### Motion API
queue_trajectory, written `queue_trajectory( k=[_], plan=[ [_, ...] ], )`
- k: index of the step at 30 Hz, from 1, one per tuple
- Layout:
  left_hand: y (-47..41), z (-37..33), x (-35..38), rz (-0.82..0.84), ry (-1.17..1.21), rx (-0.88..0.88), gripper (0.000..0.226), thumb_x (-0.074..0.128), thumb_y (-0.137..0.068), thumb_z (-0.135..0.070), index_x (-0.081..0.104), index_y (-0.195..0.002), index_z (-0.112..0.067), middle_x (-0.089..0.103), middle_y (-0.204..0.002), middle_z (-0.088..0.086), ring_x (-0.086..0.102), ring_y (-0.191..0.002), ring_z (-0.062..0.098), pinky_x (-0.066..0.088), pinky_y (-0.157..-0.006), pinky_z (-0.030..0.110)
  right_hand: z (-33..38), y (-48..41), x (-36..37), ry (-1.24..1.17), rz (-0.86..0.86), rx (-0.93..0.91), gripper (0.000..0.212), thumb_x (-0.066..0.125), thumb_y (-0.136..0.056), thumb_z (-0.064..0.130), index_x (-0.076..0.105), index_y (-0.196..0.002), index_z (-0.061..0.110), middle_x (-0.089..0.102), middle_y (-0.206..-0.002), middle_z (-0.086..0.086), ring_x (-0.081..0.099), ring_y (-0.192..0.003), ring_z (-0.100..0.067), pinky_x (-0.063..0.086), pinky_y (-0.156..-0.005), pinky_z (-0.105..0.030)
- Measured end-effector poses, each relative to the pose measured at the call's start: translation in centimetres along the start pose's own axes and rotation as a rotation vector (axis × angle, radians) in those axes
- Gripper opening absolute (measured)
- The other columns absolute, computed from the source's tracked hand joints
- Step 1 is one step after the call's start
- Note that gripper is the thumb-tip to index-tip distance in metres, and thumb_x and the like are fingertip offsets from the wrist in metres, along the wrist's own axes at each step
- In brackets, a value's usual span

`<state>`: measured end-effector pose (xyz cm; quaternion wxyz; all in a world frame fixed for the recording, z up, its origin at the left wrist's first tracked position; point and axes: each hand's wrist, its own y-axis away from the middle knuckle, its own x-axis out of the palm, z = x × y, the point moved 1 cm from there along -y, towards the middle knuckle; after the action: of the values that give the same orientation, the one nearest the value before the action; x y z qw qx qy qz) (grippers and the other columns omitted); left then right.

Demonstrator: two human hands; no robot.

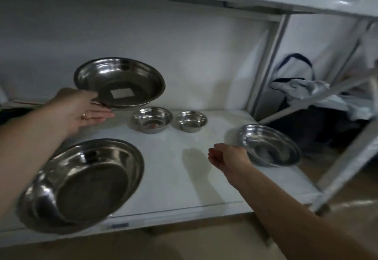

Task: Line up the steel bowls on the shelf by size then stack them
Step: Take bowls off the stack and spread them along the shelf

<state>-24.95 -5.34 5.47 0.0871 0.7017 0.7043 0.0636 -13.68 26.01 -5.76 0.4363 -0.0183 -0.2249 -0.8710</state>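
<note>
left hand [77, 110] pinches tilted bowl [120, 80] | right hand [227, 155] loose, empty | cloth [302, 90] beyond shelf [173, 167]

Dim, cool grey light on the white shelf board [184, 169]; the right hand [227, 155] throws a soft shadow on the board just to its left. Glare streaks the raised bowl [120, 82] above the board's back left; the front-left bowl [81, 186] and right-edge bowl [270, 145] smear with motion blur. Past the board's right end the frame post [345, 163] stretches and blurs.
</note>
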Motion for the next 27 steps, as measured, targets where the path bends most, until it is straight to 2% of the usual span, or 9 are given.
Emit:
queue_trajectory(
  k=[2,4,6,8,11,15,18,23,27],
  plan=[
    [1.7,0.6,3.8,0.037,-0.001,-0.007,0.030,0.039,-0.107,-0.023,0.056,-0.088,-0.008,0.072,-0.058,0.011,0.070,-0.039,0.011,0.056,-0.042,0.021,0.4,-0.2,-3.3,-0.173,-0.107,0.045,0.004,0.060,-0.097,-0.002,0.061,-0.101,-0.003,0.060,-0.073,-0.016,0.060,-0.061,-0.024,0.060,-0.057,-0.034],
    [2.8,1.7,7.5,0.106,-0.001,-0.037,0.029,0.039,-0.107,-0.022,0.056,-0.087,-0.009,0.073,-0.067,0.013,0.070,-0.040,0.012,0.056,-0.043,0.022,0.4,-0.7,-6.3,-0.269,-0.212,0.054,0.020,0.067,-0.095,0.006,0.060,-0.113,0.001,0.060,-0.075,-0.015,0.060,-0.062,-0.023,0.060,-0.051,-0.030],
    [3.6,2.9,10.7,0.169,-0.022,-0.072,0.031,0.038,-0.107,-0.023,0.057,-0.088,-0.007,0.074,-0.064,0.012,0.071,-0.042,0.013,0.059,-0.052,0.025,0.5,-1.2,-8.8,-0.311,-0.300,0.072,0.026,0.071,-0.095,0.015,0.058,-0.115,0.004,0.058,-0.084,-0.016,0.060,-0.069,-0.023,0.061,-0.063,-0.031],
    [4.4,4.1,13.3,0.202,-0.033,-0.088,0.029,0.037,-0.108,-0.022,0.058,-0.097,-0.005,0.073,-0.071,0.013,0.073,-0.054,0.019,0.055,-0.065,0.032,0.7,-1.6,-10.8,-0.336,-0.389,0.099,0.025,0.070,-0.096,0.018,0.058,-0.112,0.004,0.056,-0.086,-0.016,0.060,-0.071,-0.023,0.060,-0.067,-0.031],
    [5.5,5.5,15.9,0.227,-0.033,-0.090,0.026,0.039,-0.108,-0.021,0.057,-0.116,-0.005,0.069,-0.085,0.015,0.069,-0.072,0.024,0.053,-0.066,0.033,1.1,-2.8,-13.4,-0.246,-0.463,0.095,0.006,0.063,-0.099,0.005,0.059,-0.102,0.004,0.054,-0.084,-0.013,0.056,-0.067,-0.019,0.059,-0.058,-0.025],
    [6.3,6.7,17.2,0.228,-0.049,-0.090,0.031,0.041,-0.108,-0.020,0.055,-0.129,-0.002,0.070,-0.091,0.017,0.071,-0.074,0.026,0.056,-0.066,0.035,1.9,-4.4,-15.6,-0.198,-0.436,0.050,0.009,0.058,-0.097,-0.005,0.063,-0.103,-0.001,0.059,-0.087,-0.012,0.056,-0.069,-0.022,0.059,-0.102,-0.043],
    [6.6,7.1,17.5,0.207,-0.060,-0.087,0.033,0.041,-0.108,-0.019,0.053,-0.134,-0.002,0.070,-0.090,0.018,0.071,-0.075,0.026,0.055,-0.065,0.035,2.6,-5.0,-16.9,-0.163,-0.445,0.030,0.025,0.070,-0.094,0.008,0.063,-0.115,-0.001,0.068,-0.091,-0.013,0.066,-0.069,-0.022,0.064,-0.091,-0.042],
    [7.3,7.7,18.3,0.186,-0.060,-0.107,0.035,0.042,-0.108,-0.020,0.051,-0.137,-0.003,0.070,-0.090,0.018,0.071,-0.075,0.026,0.055,-0.063,0.035,3.3,-5.6,-17.8,-0.176,-0.376,0.106,0.036,0.072,-0.090,-0.002,0.063,-0.124,-0.005,0.068,-0.086,-0.021,0.067,-0.066,-0.028,0.059,-0.036,-0.037],
    [7.7,8.3,18.8,0.174,-0.076,-0.116,0.033,0.042,-0.107,-0.019,0.054,-0.133,-0.002,0.071,-0.095,0.018,0.071,-0.076,0.028,0.056,-0.065,0.036,4.9,-5.8,-18.5,-0.124,-0.295,-0.002,0.042,0.057,-0.098,-0.004,0.052,-0.139,-0.006,0.066,-0.123,-0.026,0.068,-0.077,-0.028,0.061,-0.041,-0.031]
  ],
)
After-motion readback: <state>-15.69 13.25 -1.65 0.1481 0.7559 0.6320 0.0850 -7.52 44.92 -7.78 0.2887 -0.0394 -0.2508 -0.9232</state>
